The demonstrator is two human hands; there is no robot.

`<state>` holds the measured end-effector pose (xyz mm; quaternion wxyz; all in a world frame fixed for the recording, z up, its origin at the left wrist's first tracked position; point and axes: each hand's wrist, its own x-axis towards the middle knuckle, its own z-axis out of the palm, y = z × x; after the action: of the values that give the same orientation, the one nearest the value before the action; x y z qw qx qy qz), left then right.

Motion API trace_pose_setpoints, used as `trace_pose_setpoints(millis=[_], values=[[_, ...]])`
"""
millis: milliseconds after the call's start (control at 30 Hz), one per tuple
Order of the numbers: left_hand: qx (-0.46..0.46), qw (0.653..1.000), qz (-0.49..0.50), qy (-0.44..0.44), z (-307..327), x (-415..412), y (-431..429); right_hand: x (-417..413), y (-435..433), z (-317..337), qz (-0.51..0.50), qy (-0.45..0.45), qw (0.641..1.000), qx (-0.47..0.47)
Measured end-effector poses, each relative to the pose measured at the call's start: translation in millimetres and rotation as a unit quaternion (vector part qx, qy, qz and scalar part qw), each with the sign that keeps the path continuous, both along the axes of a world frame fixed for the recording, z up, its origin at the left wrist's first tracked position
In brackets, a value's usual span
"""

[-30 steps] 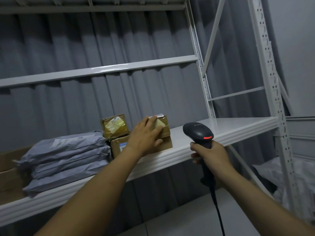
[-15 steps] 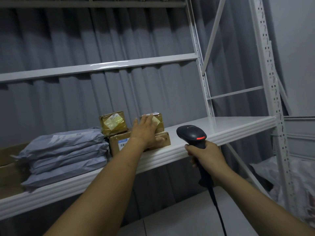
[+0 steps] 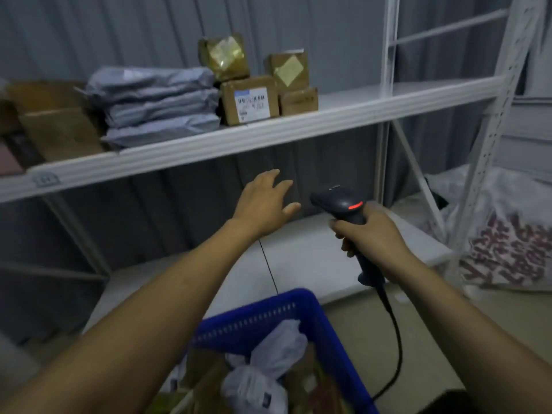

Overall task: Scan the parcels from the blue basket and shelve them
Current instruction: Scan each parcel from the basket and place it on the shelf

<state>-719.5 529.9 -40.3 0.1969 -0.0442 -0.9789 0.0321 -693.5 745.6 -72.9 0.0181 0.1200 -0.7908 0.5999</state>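
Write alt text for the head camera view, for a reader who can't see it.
An open left hand hovers below a white shelf while the right hand grips a barcode scanner. Cardboard boxes and grey mailer bags sit on the shelf; a blue basket of parcels is below.

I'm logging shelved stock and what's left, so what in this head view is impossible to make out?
Head view:
White barcode label on the brown cardboard box: print too small and blurred.
Blue plastic basket: contents cut off by the bottom edge, partly behind the left forearm.
Black handheld scanner cable: far end lost in shadow near the bottom edge.
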Motion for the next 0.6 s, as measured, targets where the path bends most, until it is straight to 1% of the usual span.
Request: trace_pose_setpoints(millis=[100, 167, 233, 300, 400, 500, 600], values=[[0.033, 0.998, 0.006, -0.057, -74.9, 36.5, -3.1, 19.4, -5.7, -43.2, 0.009, -0.041, 0.999, 0.014], [0.040, 0.994, 0.008, -0.103, -123.4, 58.6, -5.5, 30.9, -7.1, -72.3, 0.011, -0.071, 0.997, 0.029], [0.056, 0.986, 0.008, -0.157, -174.9, 79.3, -7.8, 41.9, -6.8, -110.1, 0.017, -0.117, 0.992, 0.036], [0.093, 0.973, -0.005, -0.213, -222.0, 98.6, -6.9, 51.0, -5.9, -144.1, 0.030, -0.181, 0.982, 0.048], [0.168, 0.938, -0.082, -0.291, -268.2, 118.5, 5.2, 57.0, -2.5, -170.4, 0.065, -0.250, 0.964, 0.057], [0.225, 0.891, -0.144, -0.367, -296.9, 125.2, 21.7, 50.1, 5.6, -183.6, 0.060, -0.262, 0.960, 0.073], [0.237, 0.858, -0.164, -0.425, -331.8, 121.8, 33.0, 41.7, 19.1, -199.0, 0.031, -0.268, 0.958, 0.097]])
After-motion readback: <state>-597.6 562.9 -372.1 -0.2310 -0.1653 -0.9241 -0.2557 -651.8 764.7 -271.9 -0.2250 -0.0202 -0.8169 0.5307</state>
